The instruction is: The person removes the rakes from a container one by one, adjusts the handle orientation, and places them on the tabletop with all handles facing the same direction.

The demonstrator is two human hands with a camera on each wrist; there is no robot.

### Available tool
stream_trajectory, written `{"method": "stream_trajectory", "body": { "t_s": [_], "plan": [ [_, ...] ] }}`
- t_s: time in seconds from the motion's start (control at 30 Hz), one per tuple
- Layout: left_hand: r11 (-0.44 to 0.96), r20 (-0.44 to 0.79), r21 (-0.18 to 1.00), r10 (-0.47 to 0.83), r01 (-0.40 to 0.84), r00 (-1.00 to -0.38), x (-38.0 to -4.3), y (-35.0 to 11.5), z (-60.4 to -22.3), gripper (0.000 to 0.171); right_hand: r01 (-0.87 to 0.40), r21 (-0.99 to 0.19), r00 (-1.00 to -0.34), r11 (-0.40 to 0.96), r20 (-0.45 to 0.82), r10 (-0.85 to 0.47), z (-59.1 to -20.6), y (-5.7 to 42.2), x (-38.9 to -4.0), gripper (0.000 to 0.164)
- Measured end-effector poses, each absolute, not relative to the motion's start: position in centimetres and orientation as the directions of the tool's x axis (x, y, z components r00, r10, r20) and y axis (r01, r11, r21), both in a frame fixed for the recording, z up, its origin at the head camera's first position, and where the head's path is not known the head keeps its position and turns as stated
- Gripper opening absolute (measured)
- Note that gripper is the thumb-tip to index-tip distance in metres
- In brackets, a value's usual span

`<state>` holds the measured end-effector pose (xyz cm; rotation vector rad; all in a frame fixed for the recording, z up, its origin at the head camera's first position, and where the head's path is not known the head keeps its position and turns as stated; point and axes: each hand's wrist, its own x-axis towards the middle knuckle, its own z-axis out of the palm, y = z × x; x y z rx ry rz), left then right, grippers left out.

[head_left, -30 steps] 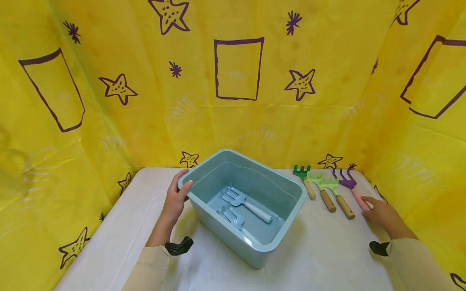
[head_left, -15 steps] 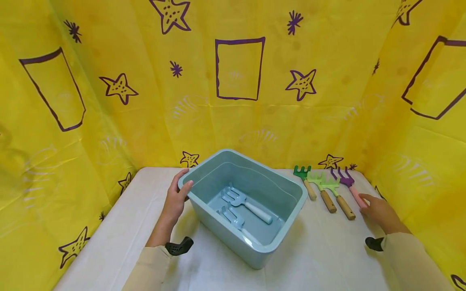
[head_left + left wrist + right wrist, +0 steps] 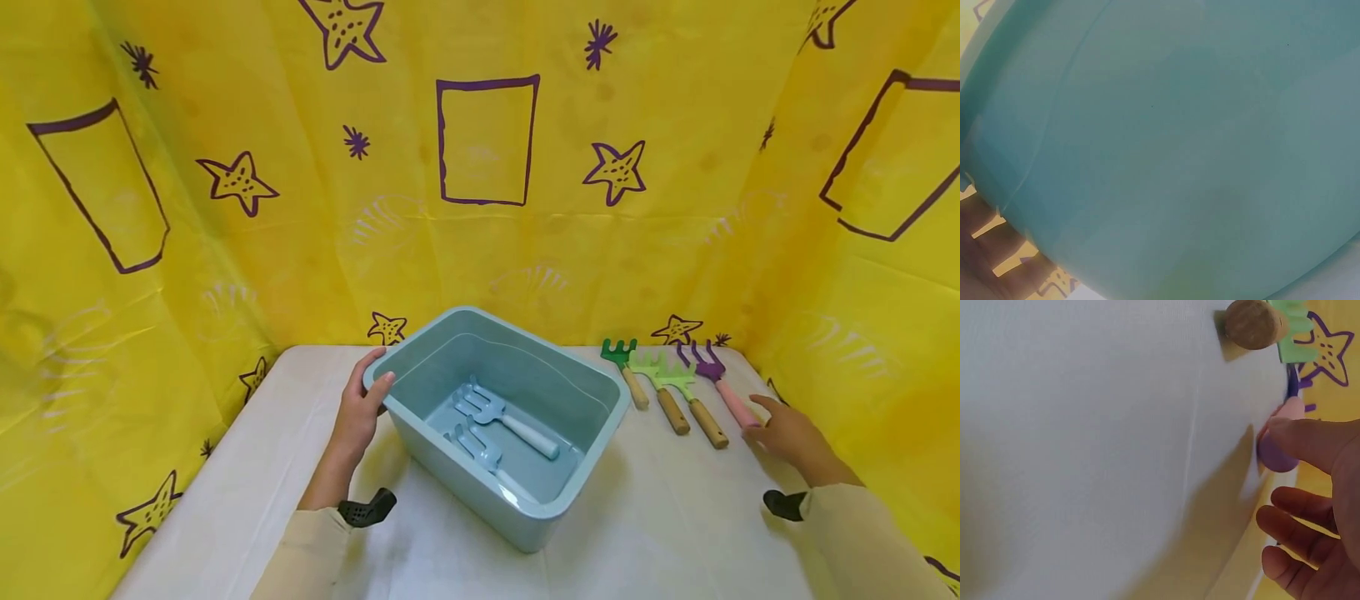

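Observation:
My left hand grips the left corner of a pale blue-green plastic tub, its thumb over the rim and its fingers against the outer wall. Inside the tub lie two light blue hand forks, the nearer one partly hidden by the front wall. On the right, my right hand is at the handle end of a purple three-pronged hand cultivator with a pink handle. The thumb touches the handle end in the right wrist view, while the other fingers stand apart from it.
Left of the cultivator lie two light green hand rakes and a dark green one, all wooden-handled. They rest on a white-covered table. Yellow patterned cloth closes in the back and both sides.
The purple cultivator has slid slightly left, towards the light green rakes. My right index finger has lifted off its handle. The left hand and tub stay in place.

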<state>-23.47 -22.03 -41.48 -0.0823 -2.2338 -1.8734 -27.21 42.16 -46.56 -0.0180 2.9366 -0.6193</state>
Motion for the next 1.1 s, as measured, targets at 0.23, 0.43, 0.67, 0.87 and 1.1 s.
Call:
{"method": "stream_trajectory", "body": {
  "t_s": [0.23,0.43,0.67,0.87,1.1],
  "plan": [
    [0.172,0.207,0.967,-0.085,0.190,-0.975,-23.6,-22.0,-41.5,0.051,0.063,-0.405,-0.989,0.912,-0.151,0.001,-47.1,42.4,-26.9,0.067],
    [0.176,0.196,0.968,-0.093,0.178,-0.976,-23.3,-22.0,-41.3,0.051,0.086,-0.410,-0.988,0.908,-0.154,0.024,-46.8,42.1,-26.7,0.067],
    [0.171,0.193,0.970,-0.094,0.175,-0.977,-23.2,-22.1,-41.2,0.052,0.034,-0.434,-0.999,0.900,-0.043,0.017,-44.8,41.5,-26.8,0.066],
    [0.179,0.197,0.968,-0.097,0.177,-0.976,-23.3,-22.1,-41.4,0.052,-0.006,-0.515,-0.997,0.857,0.074,0.037,-41.7,38.9,-27.6,0.064],
    [0.181,0.188,0.969,-0.097,0.168,-0.977,-23.3,-22.0,-41.3,0.053,-0.090,-0.596,-0.990,0.798,0.139,-0.008,-38.0,34.8,-28.3,0.061]
  ]
}}
